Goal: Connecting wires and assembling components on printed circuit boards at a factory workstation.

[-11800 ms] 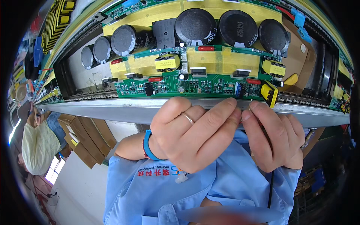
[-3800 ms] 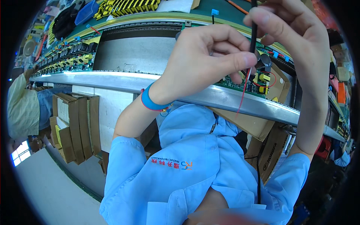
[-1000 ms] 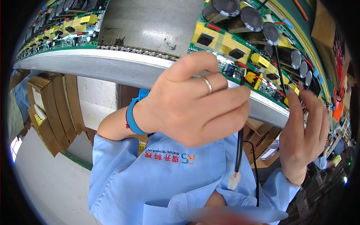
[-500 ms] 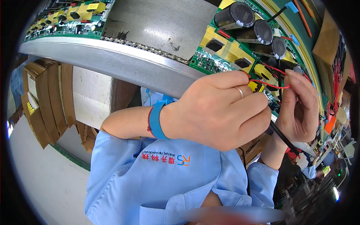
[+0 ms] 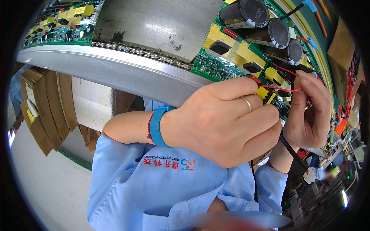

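A thin red wire (image 5: 283, 89) runs between my two hands over the green circuit board (image 5: 200, 65). My left hand (image 5: 227, 121), with a ring and a blue wristband, is curled closed, thumb side at one end of the wire. My right hand (image 5: 310, 111) pinches the wire between thumb and fingertips, over the board's right side. Three large black capacitors (image 5: 244, 14) stand on the board beyond my hands. A small yellow transformer (image 5: 266, 94) shows between them. My left fingertips are hidden behind that hand.
A metal conveyor rail with a chain (image 5: 146, 54) crosses in front of me. Another populated board (image 5: 58, 32) sits at the far left. Cardboard boxes (image 5: 50, 111) stand below the rail. A black cable (image 5: 293, 150) hangs under my right hand. Bundled red wires (image 5: 351, 73) lie at the far right.
Both hands keep their hold around the red wire and have dropped slightly in the picture. The wire's loop looks a little flatter. The view has shifted a little.
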Tool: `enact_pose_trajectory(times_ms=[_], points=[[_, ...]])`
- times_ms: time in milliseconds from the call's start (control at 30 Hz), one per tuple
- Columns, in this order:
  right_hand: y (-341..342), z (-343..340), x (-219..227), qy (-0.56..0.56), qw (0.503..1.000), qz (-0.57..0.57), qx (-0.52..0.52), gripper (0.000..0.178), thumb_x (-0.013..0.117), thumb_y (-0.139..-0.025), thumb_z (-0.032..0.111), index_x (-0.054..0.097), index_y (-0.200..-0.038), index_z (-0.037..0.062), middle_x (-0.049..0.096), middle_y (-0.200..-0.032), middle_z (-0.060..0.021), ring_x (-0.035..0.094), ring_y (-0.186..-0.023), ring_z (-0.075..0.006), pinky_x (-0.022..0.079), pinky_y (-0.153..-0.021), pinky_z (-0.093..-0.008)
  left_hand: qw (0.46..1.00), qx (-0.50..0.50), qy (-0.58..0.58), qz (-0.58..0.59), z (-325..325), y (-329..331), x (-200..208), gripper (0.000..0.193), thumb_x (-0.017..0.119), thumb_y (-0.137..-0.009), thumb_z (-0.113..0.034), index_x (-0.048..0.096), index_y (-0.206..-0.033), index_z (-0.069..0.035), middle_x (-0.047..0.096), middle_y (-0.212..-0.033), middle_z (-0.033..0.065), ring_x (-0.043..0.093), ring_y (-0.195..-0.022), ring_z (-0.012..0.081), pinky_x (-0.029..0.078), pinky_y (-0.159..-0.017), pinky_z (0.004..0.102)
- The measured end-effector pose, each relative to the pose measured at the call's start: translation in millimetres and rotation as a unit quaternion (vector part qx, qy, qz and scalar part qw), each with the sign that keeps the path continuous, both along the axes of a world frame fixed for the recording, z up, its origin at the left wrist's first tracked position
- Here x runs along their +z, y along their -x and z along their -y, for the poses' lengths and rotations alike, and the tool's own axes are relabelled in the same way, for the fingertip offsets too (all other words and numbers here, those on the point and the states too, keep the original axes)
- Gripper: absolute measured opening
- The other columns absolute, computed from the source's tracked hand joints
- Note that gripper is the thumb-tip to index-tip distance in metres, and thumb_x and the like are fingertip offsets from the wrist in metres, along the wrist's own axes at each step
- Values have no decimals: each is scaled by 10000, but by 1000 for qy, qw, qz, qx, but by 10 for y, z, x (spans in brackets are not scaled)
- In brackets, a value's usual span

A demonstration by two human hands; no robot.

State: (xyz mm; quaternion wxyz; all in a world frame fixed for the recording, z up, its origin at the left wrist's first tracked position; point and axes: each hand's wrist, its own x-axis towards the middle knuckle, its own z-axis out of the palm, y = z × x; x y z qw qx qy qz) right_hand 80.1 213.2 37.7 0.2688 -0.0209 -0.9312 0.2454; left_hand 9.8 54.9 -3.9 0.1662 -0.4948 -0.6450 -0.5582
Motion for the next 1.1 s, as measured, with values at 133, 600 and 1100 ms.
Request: enact_pose_trajectory(times_ms=[133, 600, 1100], points=[[2, 15, 8, -9, 1000, 5, -7, 246, 653, -749, -174, 658, -964, -56, 702, -917, -186, 684, -846, -265, 547, -771, -317, 1000, -11, 2, -4, 20, 13, 4, 219, 572, -549, -168, 593, -711, -23, 440, -679, 24, 463, -569, 149, 438, -624, 294], [1, -1, -43, -1, 1000, -4, -5, 236, 651, -748, -178, 658, -960, -73, 702, -919, -188, 685, -848, -266, 550, -777, -318, 1000, -6, -4, -2, 6, 1, -25, 228, 553, -527, -163, 588, -702, -22, 446, -679, 30, 464, -574, 154, 432, -610, 294], [1, -2, -42, 10, 1000, 1, -7, 224, 644, -753, -182, 656, -956, -87, 693, -924, -199, 685, -852, -266, 553, -781, -321, 1000, -7, -10, 6, -12, -5, -35, 243, 537, -499, -159, 586, -693, -21, 464, -685, 36, 460, -569, 157, 419, -594, 292]])
